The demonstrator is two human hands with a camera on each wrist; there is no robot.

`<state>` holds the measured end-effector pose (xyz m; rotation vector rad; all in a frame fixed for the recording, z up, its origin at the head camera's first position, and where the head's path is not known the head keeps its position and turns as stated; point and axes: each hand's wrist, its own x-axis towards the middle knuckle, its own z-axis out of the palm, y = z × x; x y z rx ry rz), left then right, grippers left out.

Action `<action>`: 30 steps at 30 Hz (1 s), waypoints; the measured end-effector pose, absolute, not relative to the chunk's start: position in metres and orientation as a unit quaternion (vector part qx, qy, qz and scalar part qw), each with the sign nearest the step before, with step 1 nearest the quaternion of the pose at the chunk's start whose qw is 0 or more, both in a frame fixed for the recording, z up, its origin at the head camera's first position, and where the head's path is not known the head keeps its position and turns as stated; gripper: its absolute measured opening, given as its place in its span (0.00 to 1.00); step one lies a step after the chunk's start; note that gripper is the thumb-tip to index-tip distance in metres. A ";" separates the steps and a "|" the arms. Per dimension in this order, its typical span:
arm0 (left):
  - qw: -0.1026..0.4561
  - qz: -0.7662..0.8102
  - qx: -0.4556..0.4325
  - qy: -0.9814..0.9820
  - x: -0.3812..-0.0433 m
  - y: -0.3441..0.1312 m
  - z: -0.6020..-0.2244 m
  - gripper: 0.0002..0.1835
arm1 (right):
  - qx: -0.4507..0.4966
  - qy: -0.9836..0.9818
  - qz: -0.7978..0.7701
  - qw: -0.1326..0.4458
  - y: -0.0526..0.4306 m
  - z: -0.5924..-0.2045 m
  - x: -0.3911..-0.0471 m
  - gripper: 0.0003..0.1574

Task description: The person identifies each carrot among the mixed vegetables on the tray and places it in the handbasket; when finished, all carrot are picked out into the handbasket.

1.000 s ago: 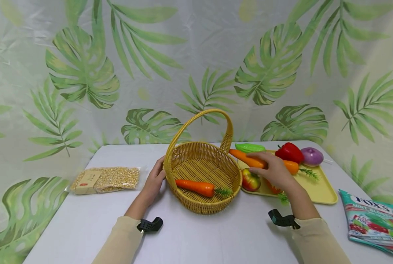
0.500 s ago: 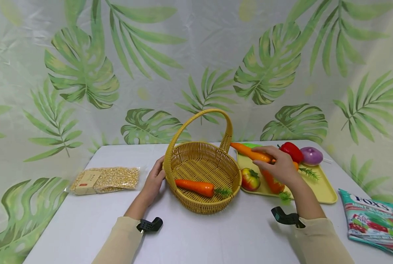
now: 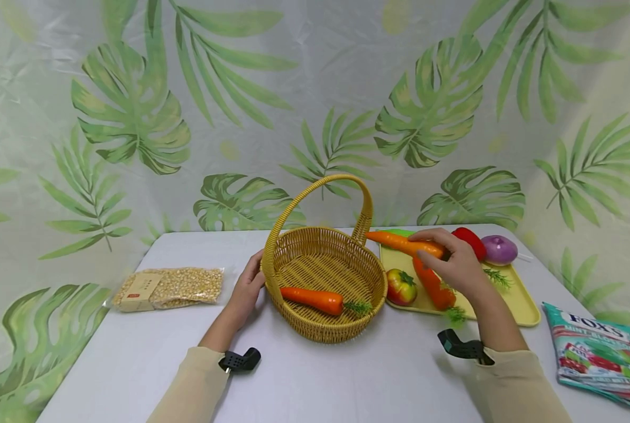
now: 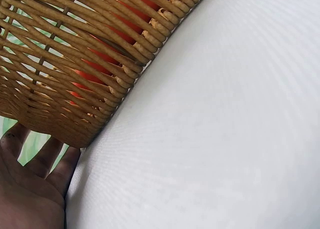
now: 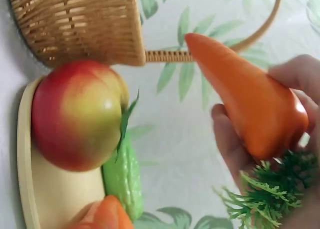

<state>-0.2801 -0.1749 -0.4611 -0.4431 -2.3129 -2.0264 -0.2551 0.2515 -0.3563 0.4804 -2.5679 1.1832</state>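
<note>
My right hand (image 3: 459,265) grips an orange carrot (image 3: 399,242) between thumb and fingers, above the yellow tray (image 3: 523,317). In the right wrist view the carrot (image 5: 245,91) tapers toward the wicker basket, with its green leafy end near the palm. My left hand (image 3: 245,292) rests against the left side of the wicker basket (image 3: 322,333); the left wrist view shows its fingers (image 4: 62,171) touching the woven wall. Inside the basket lies another carrot (image 3: 315,301). A third carrot (image 3: 434,288) lies on the tray beside a red-and-yellow fruit (image 3: 401,286).
Also on the tray are a red bell pepper (image 3: 471,242), a purple round vegetable (image 3: 499,250) and a bumpy green vegetable (image 5: 122,176). A packet of yellow kernels (image 3: 188,286) lies at left, a FOX'S candy bag (image 3: 600,355) at right. The basket's tall handle (image 3: 299,200) arches up.
My right hand has drawn slightly right with the carrot in its grip, uncovering more of the carrot on the tray. The left hand and basket have stayed put.
</note>
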 end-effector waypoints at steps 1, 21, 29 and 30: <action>0.018 -0.652 -0.143 -0.744 -0.280 -0.175 -0.461 0.25 | 0.178 -0.888 0.404 0.127 0.250 -0.356 -0.256 0.16; 0.019 -0.654 -0.141 -0.743 -0.280 -0.175 -0.460 0.26 | 0.289 -0.905 0.312 -0.013 0.208 -0.358 -0.245 0.24; 0.017 -0.653 -0.139 -0.744 -0.280 -0.173 -0.458 0.26 | 0.291 -0.908 0.298 0.037 0.190 -0.370 -0.248 0.25; 0.017 -0.653 -0.137 -0.745 -0.280 -0.173 -0.458 0.26 | 0.292 -0.909 0.294 0.043 0.188 -0.371 -0.248 0.25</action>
